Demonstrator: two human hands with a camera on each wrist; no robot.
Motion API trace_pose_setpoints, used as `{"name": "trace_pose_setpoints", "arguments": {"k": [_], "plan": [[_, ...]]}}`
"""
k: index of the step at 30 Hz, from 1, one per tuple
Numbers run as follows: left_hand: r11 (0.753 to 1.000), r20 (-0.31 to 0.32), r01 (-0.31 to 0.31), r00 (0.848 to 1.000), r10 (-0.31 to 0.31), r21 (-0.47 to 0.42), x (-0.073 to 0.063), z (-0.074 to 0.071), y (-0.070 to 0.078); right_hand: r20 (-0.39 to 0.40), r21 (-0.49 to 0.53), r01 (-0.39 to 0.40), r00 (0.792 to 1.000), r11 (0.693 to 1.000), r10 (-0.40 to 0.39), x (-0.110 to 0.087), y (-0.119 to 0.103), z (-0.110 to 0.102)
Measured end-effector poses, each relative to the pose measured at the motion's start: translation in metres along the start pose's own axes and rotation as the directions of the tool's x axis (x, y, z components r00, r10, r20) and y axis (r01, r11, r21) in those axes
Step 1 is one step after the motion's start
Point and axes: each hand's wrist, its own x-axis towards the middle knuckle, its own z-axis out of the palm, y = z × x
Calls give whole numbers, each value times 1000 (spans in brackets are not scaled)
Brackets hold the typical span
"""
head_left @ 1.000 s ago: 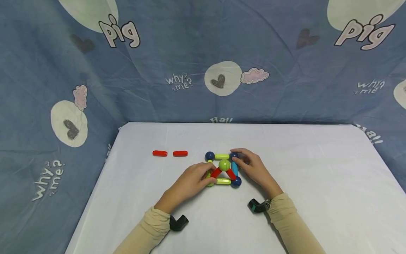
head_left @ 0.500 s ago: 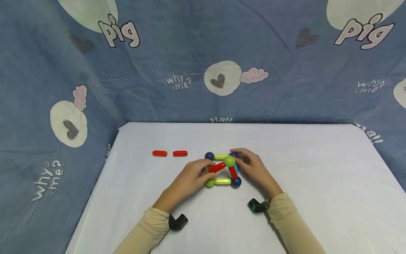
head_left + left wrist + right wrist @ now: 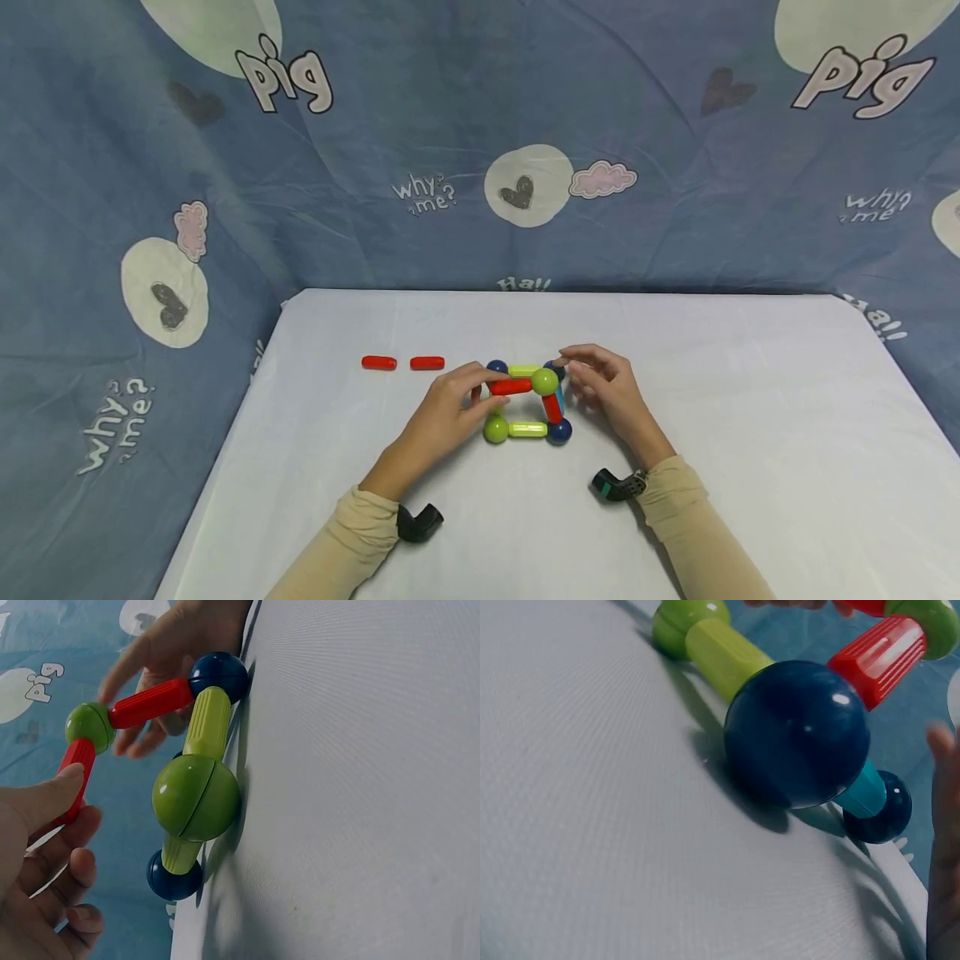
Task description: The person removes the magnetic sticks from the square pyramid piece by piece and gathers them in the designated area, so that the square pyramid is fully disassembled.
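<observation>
My left hand (image 3: 444, 407) pinches a red magnetic rod (image 3: 512, 387) between thumb and fingers, its outer end raised off the base. This rod joins a raised green ball (image 3: 544, 382), from which a second red rod (image 3: 152, 703) slopes down to the front-right blue ball (image 3: 558, 431). Below lies a four-sided base of balls and rods, with a larger green ball (image 3: 196, 798) at its front-left corner and a light-blue rod (image 3: 864, 791) along its right side. My right hand (image 3: 611, 393) hovers with loosely bent fingers beside the far-right blue ball (image 3: 554, 368), holding nothing.
Two loose red rods (image 3: 378, 362) lie in a row on the white tablecloth (image 3: 697, 375), left of the structure. Behind the table hangs a blue printed cloth (image 3: 330, 225). A black wrist device (image 3: 420, 523) juts from each sleeve.
My left hand has lifted the red rod's end away from the front-left green ball, and the top green ball has shifted right. My right hand has drawn slightly back from the far-right corner.
</observation>
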Motion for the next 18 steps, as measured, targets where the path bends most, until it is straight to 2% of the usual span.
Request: {"name": "trace_pose_setpoints", "arguments": {"k": [4, 9, 13, 18], "plan": [[1000, -51, -6, 999, 6, -2, 0, -1, -1, 150, 133, -14, 989, 991, -6, -2, -2, -1], [1000, -81, 5, 997, -6, -5, -1, 0, -2, 272, 105, -75, 961, 992, 44, -2, -2, 2], [1000, -73, 13, 997, -14, -9, 0, 1, -4, 287, 51, -102, 954, 994, 83, -1, -2, 4], [999, -36, 40, 999, -40, -3, 0, 0, -3, 263, -1, -102, 960, 995, 98, -1, -2, 6]]}}
